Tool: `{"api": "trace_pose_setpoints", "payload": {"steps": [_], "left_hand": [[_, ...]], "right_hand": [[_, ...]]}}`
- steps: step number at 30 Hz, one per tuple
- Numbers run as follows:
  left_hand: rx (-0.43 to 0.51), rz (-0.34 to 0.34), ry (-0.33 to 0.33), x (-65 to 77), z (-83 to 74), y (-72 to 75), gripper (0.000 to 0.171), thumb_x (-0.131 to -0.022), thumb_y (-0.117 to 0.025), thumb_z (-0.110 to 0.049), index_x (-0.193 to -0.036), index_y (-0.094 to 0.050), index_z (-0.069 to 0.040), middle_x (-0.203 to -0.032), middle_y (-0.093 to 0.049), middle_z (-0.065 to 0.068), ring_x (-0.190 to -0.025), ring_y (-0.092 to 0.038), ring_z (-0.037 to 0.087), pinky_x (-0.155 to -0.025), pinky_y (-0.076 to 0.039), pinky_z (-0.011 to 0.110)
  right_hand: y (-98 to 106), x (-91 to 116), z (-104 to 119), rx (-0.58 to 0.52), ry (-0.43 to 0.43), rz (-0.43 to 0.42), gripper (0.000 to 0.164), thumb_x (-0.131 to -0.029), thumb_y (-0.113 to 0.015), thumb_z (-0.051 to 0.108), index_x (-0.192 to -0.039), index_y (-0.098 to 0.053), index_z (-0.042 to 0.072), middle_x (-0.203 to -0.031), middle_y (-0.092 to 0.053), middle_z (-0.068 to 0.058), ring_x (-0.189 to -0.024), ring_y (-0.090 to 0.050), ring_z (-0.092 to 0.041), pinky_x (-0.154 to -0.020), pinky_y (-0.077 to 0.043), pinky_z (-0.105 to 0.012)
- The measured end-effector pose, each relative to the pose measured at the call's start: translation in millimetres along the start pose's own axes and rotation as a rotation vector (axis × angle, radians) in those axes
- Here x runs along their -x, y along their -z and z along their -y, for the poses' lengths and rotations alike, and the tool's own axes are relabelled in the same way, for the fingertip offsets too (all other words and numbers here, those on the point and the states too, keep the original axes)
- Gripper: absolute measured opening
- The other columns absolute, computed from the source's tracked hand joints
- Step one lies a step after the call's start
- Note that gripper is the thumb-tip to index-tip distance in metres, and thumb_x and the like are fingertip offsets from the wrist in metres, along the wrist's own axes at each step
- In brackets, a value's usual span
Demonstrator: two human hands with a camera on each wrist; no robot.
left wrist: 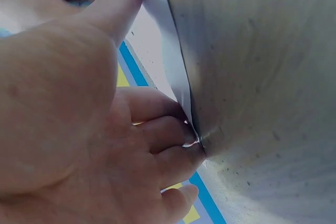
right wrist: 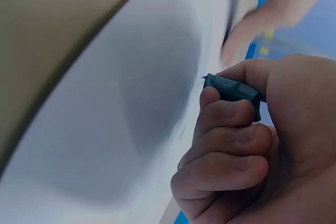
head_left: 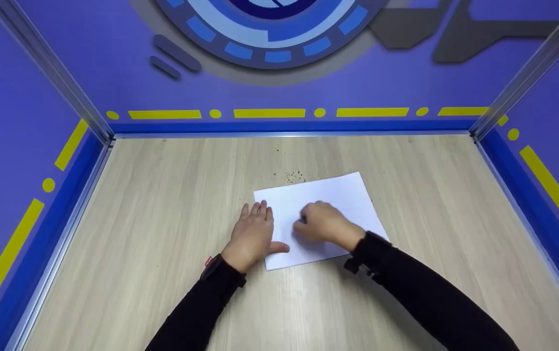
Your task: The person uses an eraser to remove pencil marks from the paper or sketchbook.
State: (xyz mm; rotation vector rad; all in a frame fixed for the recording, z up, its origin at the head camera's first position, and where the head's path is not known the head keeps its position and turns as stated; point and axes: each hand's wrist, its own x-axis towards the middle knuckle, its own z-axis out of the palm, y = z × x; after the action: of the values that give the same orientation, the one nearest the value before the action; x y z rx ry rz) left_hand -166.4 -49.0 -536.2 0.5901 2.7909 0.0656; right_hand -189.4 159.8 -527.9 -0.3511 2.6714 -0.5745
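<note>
A sheet of white paper (head_left: 340, 195) lies slightly turned on the table. My left hand (head_left: 252, 233) rests spread on its left edge, thumb out over the sheet and fingertips near the upper left corner. In the left wrist view those fingers (left wrist: 173, 166) press along the paper's edge. Over the middle of the sheet, my right hand (head_left: 326, 223) pinches a small dark eraser (right wrist: 233, 88) between thumb and curled fingers. Small crumbs cling to the eraser's end, which is at the paper. From the head view the eraser is mostly hidden by the fingers.
Dark crumbs (head_left: 295, 176) are scattered on the wooden table (head_left: 177, 195) just beyond the paper's far edge. Blue panels with yellow marks (head_left: 269, 113) stand along the back and both sides, framed by metal rails (head_left: 289, 134).
</note>
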Motion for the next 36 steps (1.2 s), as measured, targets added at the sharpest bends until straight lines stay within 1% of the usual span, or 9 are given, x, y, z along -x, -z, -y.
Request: {"api": "trace_pose_setpoints", "payload": {"steps": [4, 9, 14, 19, 24, 26, 28, 33, 36], "left_hand": [[0.01, -0.026, -0.014, 0.4, -1.3, 0.3, 0.118, -0.088, -0.079, -0.073, -0.165, -0.043, 0.008, -0.175, -0.039, 0.028, -0.166, -0.039, 0.042, -0.14, -0.025, 0.059], [0.0, -0.041, -0.019, -1.1, -4.3, 1.3, 0.119, -0.087, -0.079, -0.075, -0.165, -0.043, 0.008, -0.175, -0.039, 0.029, -0.166, -0.039, 0.042, -0.14, -0.025, 0.059], [-0.014, -0.018, 0.006, -1.4, -5.8, 2.2, 0.121, -0.087, -0.074, -0.08, -0.166, -0.041, 0.006, -0.177, -0.037, 0.027, -0.167, -0.037, 0.04, -0.141, -0.022, 0.059], [-0.024, 0.016, 0.023, -1.7, -5.2, 2.8, 0.123, -0.088, -0.072, -0.081, -0.169, -0.037, 0.005, -0.179, -0.032, 0.025, -0.169, -0.032, 0.039, -0.142, -0.018, 0.059], [-0.039, 0.028, 0.028, -1.2, -4.6, 2.2, 0.123, -0.089, -0.071, -0.082, -0.169, -0.036, 0.004, -0.18, -0.032, 0.024, -0.17, -0.031, 0.039, -0.142, -0.018, 0.058], [-0.04, 0.021, 0.026, -0.9, -4.5, 1.4, 0.123, -0.088, -0.072, -0.081, -0.169, -0.038, 0.005, -0.179, -0.034, 0.024, -0.169, -0.032, 0.039, -0.142, -0.02, 0.058], [-0.04, 0.013, 0.027, -0.4, -4.7, 0.9, 0.123, -0.087, -0.073, -0.081, -0.168, -0.039, 0.005, -0.178, -0.035, 0.025, -0.169, -0.034, 0.039, -0.141, -0.021, 0.058], [-0.036, -0.01, 0.024, 0.0, -4.2, -0.9, 0.122, -0.086, -0.076, -0.08, -0.165, -0.043, 0.007, -0.176, -0.04, 0.026, -0.168, -0.037, 0.039, -0.14, -0.025, 0.058], [-0.03, -0.009, 0.026, 0.5, -3.9, -0.8, 0.121, -0.087, -0.076, -0.079, -0.166, -0.043, 0.007, -0.176, -0.039, 0.026, -0.168, -0.036, 0.039, -0.141, -0.024, 0.057]], "right_hand": [[-8.2, -10.5, 24.5, 0.042, 0.054, 0.037, 0.042, -0.099, -0.069, 0.032, -0.062, -0.056, 0.019, -0.061, -0.054, 0.003, -0.063, -0.053, -0.02, -0.061, -0.042, -0.035], [-9.0, -17.1, 25.9, 0.019, 0.044, 0.064, 0.041, -0.098, -0.073, 0.031, -0.062, -0.058, 0.02, -0.059, -0.052, 0.005, -0.06, -0.05, -0.017, -0.057, -0.039, -0.032], [3.0, -11.6, -0.2, -0.028, -0.019, 0.072, 0.042, -0.097, -0.074, 0.031, -0.061, -0.054, 0.021, -0.059, -0.05, 0.006, -0.06, -0.05, -0.017, -0.058, -0.04, -0.031], [20.0, 6.1, -51.7, -0.079, -0.108, -0.003, 0.038, -0.095, -0.071, 0.029, -0.064, -0.051, 0.02, -0.068, -0.048, 0.003, -0.067, -0.051, -0.019, -0.062, -0.041, -0.032], [30.6, 20.1, -93.0, -0.102, -0.166, -0.055, 0.037, -0.091, -0.065, 0.024, -0.065, -0.039, 0.019, -0.066, -0.034, 0.005, -0.064, -0.038, -0.016, -0.06, -0.032, -0.03], [31.8, 22.6, -99.7, -0.108, -0.175, -0.058, 0.037, -0.09, -0.064, 0.023, -0.065, -0.036, 0.019, -0.064, -0.028, 0.006, -0.062, -0.034, -0.016, -0.059, -0.029, -0.03], [32.1, 24.1, -100.8, -0.102, -0.185, -0.062, 0.037, -0.09, -0.064, 0.023, -0.065, -0.037, 0.019, -0.064, -0.028, 0.006, -0.061, -0.034, -0.016, -0.058, -0.028, -0.03], [32.3, 23.8, -95.3, -0.077, -0.197, -0.064, 0.04, -0.092, -0.064, 0.025, -0.064, -0.037, 0.019, -0.063, -0.03, 0.006, -0.061, -0.036, -0.016, -0.057, -0.029, -0.03], [30.4, 23.0, -88.1, -0.101, -0.184, -0.053, 0.041, -0.094, -0.063, 0.026, -0.063, -0.035, 0.02, -0.063, -0.031, 0.006, -0.059, -0.036, -0.015, -0.057, -0.03, -0.029]]}}
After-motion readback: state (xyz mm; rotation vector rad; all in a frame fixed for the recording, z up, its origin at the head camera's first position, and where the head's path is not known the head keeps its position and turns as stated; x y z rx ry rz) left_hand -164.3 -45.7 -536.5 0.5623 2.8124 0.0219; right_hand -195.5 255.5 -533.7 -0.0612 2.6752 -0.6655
